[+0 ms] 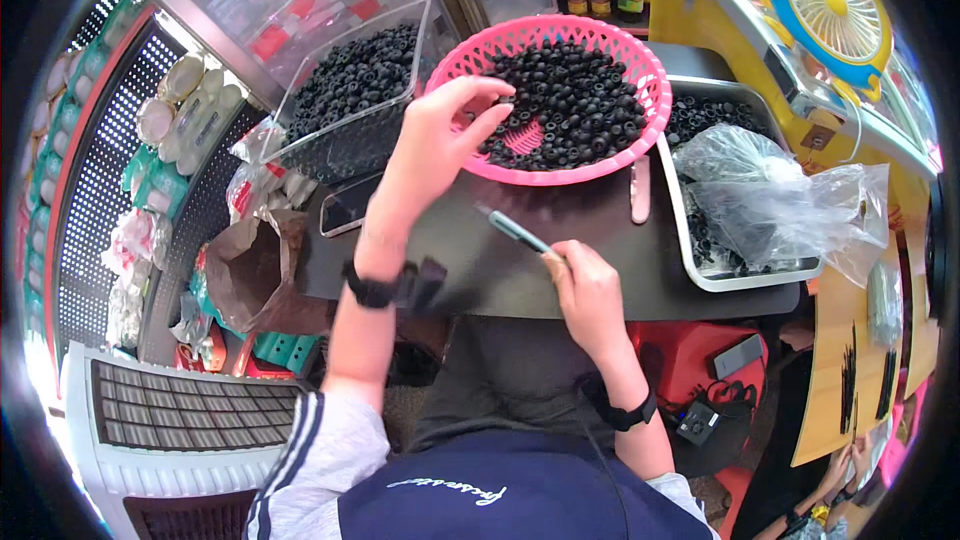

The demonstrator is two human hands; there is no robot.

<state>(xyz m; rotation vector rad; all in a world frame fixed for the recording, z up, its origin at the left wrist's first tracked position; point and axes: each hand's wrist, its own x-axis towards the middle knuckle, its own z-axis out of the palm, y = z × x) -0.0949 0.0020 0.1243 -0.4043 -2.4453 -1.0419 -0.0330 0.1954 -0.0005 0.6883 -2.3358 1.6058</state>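
Note:
My left hand [440, 125] reaches over the left rim of a pink plastic basket [555, 178]. Its fingers are curved, with thumb and forefinger a little apart. Small black round pieces [575, 90], some showing a hole, fill most of that basket; I cannot make out whether one lies between the fingertips. Lower down and to the right, my right hand [590, 290] is closed around the end of a slim grey-green tool [520, 231] like a pen or small knife. The tool's narrow dark tip points up and left, apart from the basket.
Left of the basket stands a clear bin [345, 130] of similar black pieces. A metal tray [690, 258] on the right holds more, with a plastic bag [780, 190] over it. A phone [345, 208] lies by the bin. Another person's hands [845, 465] show at lower right.

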